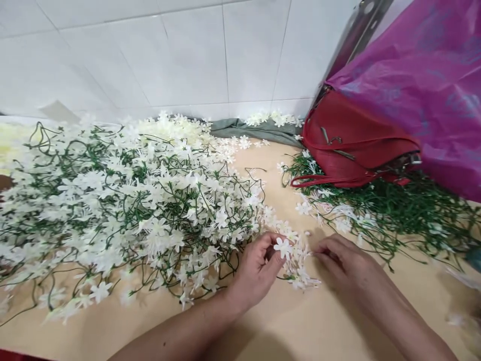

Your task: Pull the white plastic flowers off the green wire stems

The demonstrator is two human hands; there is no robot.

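My left hand [257,268] is curled, pinching a small white artificial flower [282,247] on a sprig between thumb and fingers. My right hand [343,263] lies just to the right, fingers pressed together at the edge of a small cluster of loose white blossoms [300,273] on the tan table [300,326]. What its fingertips hold, if anything, is too small to make out. A large heap of white flowers on green wire stems [124,200] spreads across the left half of the table, touching my left hand's side.
A red handbag [353,145] lies at the right on a pile of bare green stems [394,210]. A purple plastic bag [424,85] hangs over it. A grey-green cloth [255,129] sits by the white tiled wall [169,55].
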